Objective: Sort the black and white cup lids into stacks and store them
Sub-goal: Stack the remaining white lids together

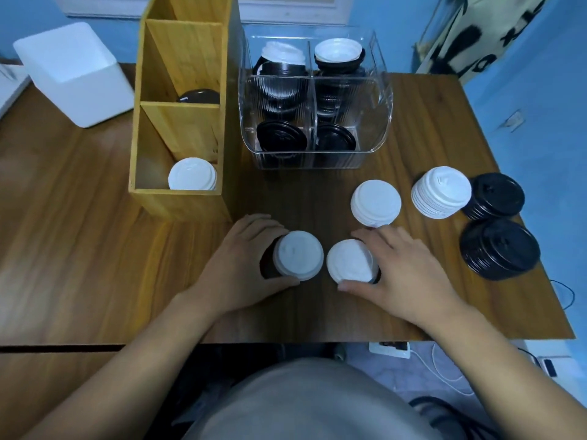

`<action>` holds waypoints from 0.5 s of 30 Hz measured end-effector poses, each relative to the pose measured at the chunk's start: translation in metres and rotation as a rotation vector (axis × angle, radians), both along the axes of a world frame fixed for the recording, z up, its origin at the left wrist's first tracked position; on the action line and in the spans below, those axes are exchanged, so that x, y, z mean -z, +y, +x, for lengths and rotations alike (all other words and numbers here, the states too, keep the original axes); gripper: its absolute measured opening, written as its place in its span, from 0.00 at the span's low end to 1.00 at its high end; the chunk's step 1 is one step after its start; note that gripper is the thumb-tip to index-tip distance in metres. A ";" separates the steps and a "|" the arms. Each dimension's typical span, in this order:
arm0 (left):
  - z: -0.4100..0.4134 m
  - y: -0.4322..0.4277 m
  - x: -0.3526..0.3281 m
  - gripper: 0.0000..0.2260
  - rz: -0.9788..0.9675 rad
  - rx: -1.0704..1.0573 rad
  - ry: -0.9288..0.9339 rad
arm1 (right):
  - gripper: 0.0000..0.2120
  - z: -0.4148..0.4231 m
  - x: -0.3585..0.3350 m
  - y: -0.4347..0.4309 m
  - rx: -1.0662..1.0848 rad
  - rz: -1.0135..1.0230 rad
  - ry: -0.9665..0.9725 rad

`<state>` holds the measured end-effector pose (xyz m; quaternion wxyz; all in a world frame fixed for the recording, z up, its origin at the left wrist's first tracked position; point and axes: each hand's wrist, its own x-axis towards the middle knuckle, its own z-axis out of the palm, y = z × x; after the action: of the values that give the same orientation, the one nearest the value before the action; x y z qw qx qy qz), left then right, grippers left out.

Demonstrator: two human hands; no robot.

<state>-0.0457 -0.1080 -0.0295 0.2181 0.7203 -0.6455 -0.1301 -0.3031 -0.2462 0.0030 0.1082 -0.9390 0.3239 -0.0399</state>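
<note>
Step in hand: sorting, by my judgement. Two mixed piles are out on the table and neither is yet split by colour.
Left hand: the left hand (251, 258) curls round a white-topped pile of plastic cup lids (298, 255), holding it firmly. The pile stands on the brown wooden table (95, 249), in front of the clear ribbed plastic two-bay bin (378, 128). Dark lids show under its white top.
Right hand: the right hand (403, 271) clasps a second white-topped pile with a tilted top lid (351, 261), thumb at the near edge and fingers round the far side. A dark rim shows beneath. It sits just beside the first pile, not touching it, also in front of the bin.
White stacks: a short stack of white lids (375, 203) and a taller stack of white lids (441, 192) stand in front of the bin, to its right.
Black stacks: a far stack of black lids (497, 194) and a near stack of black lids (500, 249) stand further right of the bin.
Bin contents: both bays hold black and white lids mixed.
Storage: a yellow bamboo compartment holder (178, 128) stands just left of the bin. There are stored white lids (192, 174) in its near compartment and a stored black lid (198, 96) in the middle one.
Next move: probably lift each white top off and carry it to the white stacks. That calls for a light pinch at the rim, so the dark lids below stay put.
</note>
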 end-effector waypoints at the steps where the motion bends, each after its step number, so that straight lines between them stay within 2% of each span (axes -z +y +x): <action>1: -0.001 -0.001 0.001 0.37 -0.004 -0.004 -0.010 | 0.42 0.003 -0.002 0.004 0.050 -0.065 0.037; 3: -0.003 -0.002 0.004 0.37 -0.018 -0.010 -0.013 | 0.46 0.003 -0.005 0.008 0.067 -0.045 0.020; 5: -0.004 -0.002 0.008 0.37 -0.034 -0.012 -0.007 | 0.45 -0.005 -0.005 0.003 -0.029 0.150 -0.071; 7: -0.004 -0.001 0.012 0.37 -0.043 -0.010 -0.013 | 0.43 -0.010 -0.003 -0.003 -0.156 0.317 -0.077; 9: -0.004 -0.001 0.014 0.37 -0.057 0.000 -0.015 | 0.40 -0.012 0.002 -0.007 -0.205 0.317 -0.059; 15: -0.002 -0.004 0.015 0.37 -0.074 0.001 -0.005 | 0.39 0.006 -0.001 0.003 -0.029 0.239 -0.225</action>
<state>-0.0480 -0.1120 -0.0441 0.2431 0.7118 -0.6507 -0.1046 -0.2971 -0.2437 0.0040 0.2553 -0.9137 0.2985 -0.1045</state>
